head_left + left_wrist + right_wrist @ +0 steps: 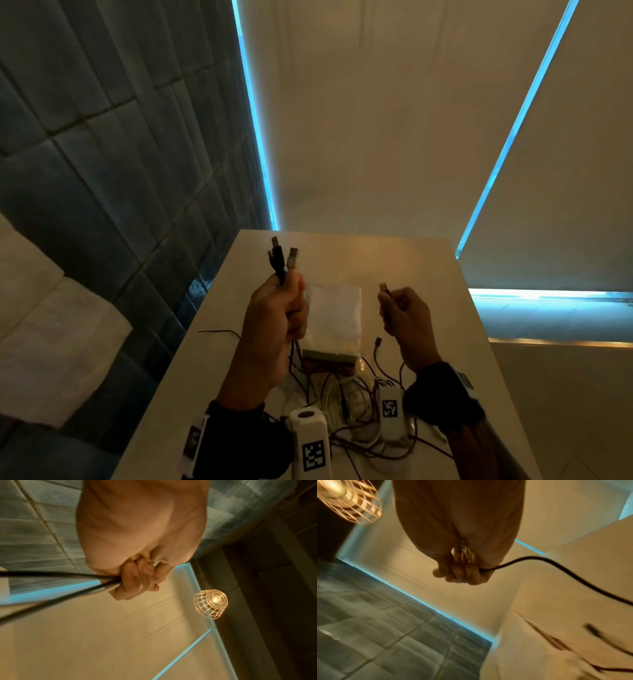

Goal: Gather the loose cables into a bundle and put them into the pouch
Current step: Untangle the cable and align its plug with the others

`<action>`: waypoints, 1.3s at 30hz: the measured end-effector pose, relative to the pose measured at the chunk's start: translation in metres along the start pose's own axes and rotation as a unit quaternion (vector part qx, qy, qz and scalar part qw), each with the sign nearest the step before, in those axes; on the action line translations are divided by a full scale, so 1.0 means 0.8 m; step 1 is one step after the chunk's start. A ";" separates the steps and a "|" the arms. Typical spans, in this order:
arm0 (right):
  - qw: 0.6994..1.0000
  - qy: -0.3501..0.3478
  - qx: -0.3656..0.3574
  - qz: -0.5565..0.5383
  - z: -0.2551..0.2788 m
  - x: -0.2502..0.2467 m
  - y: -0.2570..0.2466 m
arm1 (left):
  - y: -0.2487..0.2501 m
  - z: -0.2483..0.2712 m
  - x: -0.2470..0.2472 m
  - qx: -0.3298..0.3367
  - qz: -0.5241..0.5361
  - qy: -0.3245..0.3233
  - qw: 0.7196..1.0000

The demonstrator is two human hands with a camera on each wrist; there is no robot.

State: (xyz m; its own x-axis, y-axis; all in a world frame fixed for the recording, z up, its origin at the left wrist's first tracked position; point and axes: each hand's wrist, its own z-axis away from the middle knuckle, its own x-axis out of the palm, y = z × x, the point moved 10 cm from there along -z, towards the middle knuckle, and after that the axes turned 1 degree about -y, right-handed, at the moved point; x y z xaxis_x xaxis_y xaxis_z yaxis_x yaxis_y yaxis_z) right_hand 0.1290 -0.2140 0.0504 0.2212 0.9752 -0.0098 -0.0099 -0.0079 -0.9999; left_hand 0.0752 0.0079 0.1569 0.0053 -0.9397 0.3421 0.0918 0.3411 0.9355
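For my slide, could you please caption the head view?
Left hand grips several cable ends, right hand holds one cable, above the white pouch.

Tangled cables [352,401] crowd the near table [411,270]; far edge seems open.

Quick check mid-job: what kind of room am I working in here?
Probably a home or hotel-style room, not a workshop: a tiled wall, drawn roller blinds with daylight at their edges, a wire-cage lamp, and a small pale table.
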 end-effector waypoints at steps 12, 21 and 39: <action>0.971 -0.196 -0.122 -0.069 0.075 0.095 -0.135 | -0.024 -0.007 0.013 0.038 -0.146 0.034 0.988; 0.965 -0.248 -0.085 0.007 0.081 0.093 -0.097 | -0.003 -0.006 -0.009 0.085 -0.072 0.083 0.990; 0.961 -0.253 -0.114 -0.010 0.097 0.128 -0.103 | -0.011 0.002 -0.004 0.100 0.003 0.077 0.992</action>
State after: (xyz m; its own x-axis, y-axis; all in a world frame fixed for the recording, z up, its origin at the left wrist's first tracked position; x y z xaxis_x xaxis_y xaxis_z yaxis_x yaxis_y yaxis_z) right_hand 0.0764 -0.0965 0.1324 -0.2844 0.9578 -0.0425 0.2161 0.0209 -0.9762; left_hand 0.0725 0.0078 0.1474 0.1594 -0.9249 0.3451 -0.1081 0.3311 0.9374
